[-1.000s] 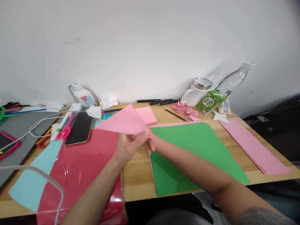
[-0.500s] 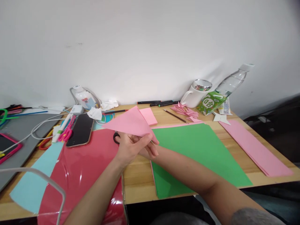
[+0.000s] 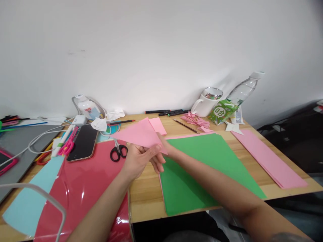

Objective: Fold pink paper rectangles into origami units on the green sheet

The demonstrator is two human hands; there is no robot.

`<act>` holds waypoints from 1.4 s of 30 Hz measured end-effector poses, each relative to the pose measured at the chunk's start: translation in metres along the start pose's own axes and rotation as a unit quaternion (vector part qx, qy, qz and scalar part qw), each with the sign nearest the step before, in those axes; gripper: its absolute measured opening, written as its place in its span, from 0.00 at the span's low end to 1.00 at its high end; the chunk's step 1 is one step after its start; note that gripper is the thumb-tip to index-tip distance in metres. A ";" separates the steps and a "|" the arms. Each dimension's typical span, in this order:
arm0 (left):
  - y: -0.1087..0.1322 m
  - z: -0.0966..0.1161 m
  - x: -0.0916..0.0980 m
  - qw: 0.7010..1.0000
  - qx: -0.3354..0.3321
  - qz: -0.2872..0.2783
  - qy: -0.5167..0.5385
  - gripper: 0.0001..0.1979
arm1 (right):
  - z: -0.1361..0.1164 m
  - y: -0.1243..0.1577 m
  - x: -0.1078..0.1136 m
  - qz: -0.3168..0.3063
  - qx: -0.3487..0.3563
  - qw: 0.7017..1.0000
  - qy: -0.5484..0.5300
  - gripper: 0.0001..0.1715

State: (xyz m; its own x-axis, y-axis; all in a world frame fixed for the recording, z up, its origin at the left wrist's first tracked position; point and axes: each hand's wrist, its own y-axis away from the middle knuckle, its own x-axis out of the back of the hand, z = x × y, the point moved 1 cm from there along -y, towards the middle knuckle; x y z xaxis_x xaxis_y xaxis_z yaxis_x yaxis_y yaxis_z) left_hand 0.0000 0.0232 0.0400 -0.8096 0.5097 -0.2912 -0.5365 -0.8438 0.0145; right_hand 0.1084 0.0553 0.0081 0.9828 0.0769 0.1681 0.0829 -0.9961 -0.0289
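Observation:
My left hand [image 3: 142, 158] is closed on a pink sheet of paper [image 3: 140, 132], folded to a triangle, its thumb lying over the lower edge. The sheet is raised above the table, one point to the left. My right hand [image 3: 164, 143] reaches in behind the paper; only its back near the wrist shows, and the fingers are hidden. Left of my left hand, black-handled scissors [image 3: 118, 151] rest at the edge of a glossy red sheet [image 3: 91, 181], blades pointing away. Small pink paper squares [image 3: 158, 126] lie just behind the folded sheet.
Green paper [image 3: 209, 171] lies under my right forearm, with long pink strips [image 3: 267, 158] further right. Folded pink pieces [image 3: 193, 119], a white mug [image 3: 205, 104], a green box [image 3: 222, 112] and a tilted bottle [image 3: 244, 89] stand behind. A phone [image 3: 83, 141] and cables are left.
My right hand has drawn back to the right, from beneath my left hand to behind the paper's right side. The scissors, mostly hidden before, now show further left. The view has shifted slightly.

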 end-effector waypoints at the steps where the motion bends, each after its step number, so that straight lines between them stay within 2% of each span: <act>1: -0.002 -0.003 0.000 1.000 0.023 0.013 -0.007 0.19 | 0.001 -0.002 0.015 -0.022 0.003 1.000 -0.015 0.27; 3: -0.006 -0.009 0.001 0.997 0.070 0.037 -0.020 0.19 | 0.005 0.001 0.041 -0.055 0.011 0.997 -0.057 0.32; 4: -0.007 -0.012 0.001 0.995 0.089 0.047 -0.027 0.19 | 0.007 0.006 0.050 -0.088 0.016 0.989 -0.120 0.32; 6: -0.010 -0.017 0.002 0.990 0.125 0.050 -0.040 0.19 | 0.011 0.017 0.061 -0.112 0.031 0.979 -0.169 0.23; 10: -0.015 -0.028 0.003 0.982 0.174 0.033 -0.073 0.21 | 0.021 0.032 0.061 -0.052 0.066 0.989 -0.122 0.12; 13: -0.019 -0.032 0.006 0.986 0.142 0.052 -0.068 0.22 | 0.028 0.032 0.060 0.071 0.138 0.988 -0.025 0.08; 15: -0.021 -0.031 0.008 0.994 0.078 0.076 -0.031 0.25 | 0.030 0.032 0.063 0.138 0.237 0.959 0.075 0.05; 18: -0.022 -0.028 0.010 0.995 0.015 0.094 0.033 0.30 | 0.033 0.033 0.066 0.138 0.345 0.909 0.188 0.07; 20: -0.022 -0.028 0.011 0.993 0.022 0.100 0.058 0.31 | 0.035 0.035 0.066 0.117 0.356 0.903 0.209 0.08; 24: -0.022 -0.028 0.011 0.989 0.051 0.123 0.069 0.30 | 0.033 0.037 0.062 0.060 0.314 0.938 0.131 0.05; 26: -0.022 -0.026 0.010 0.988 0.058 0.126 0.071 0.33 | 0.030 0.036 0.061 0.033 0.269 0.960 0.075 0.03; 30: -0.021 -0.022 0.008 0.989 0.066 0.117 0.067 0.37 | 0.029 0.034 0.066 -0.006 0.169 0.985 -0.032 0.07; 36: -0.018 -0.022 0.007 0.992 0.074 0.097 0.046 0.40 | 0.028 0.036 0.068 -0.022 0.075 0.991 -0.110 0.13; 42: -0.015 -0.021 0.008 0.994 0.079 0.068 0.039 0.36 | 0.031 0.033 0.070 -0.073 -0.027 0.976 -0.203 0.19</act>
State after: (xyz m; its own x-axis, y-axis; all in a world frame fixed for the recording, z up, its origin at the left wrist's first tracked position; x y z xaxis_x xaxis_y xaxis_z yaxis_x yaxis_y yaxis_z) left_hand 0.0070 0.0366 0.0176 -0.8594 0.3728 -0.3499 -0.4590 -0.8641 0.2067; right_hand 0.1849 0.0292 -0.0120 0.9469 0.2171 -0.2372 0.2281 -0.9734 0.0196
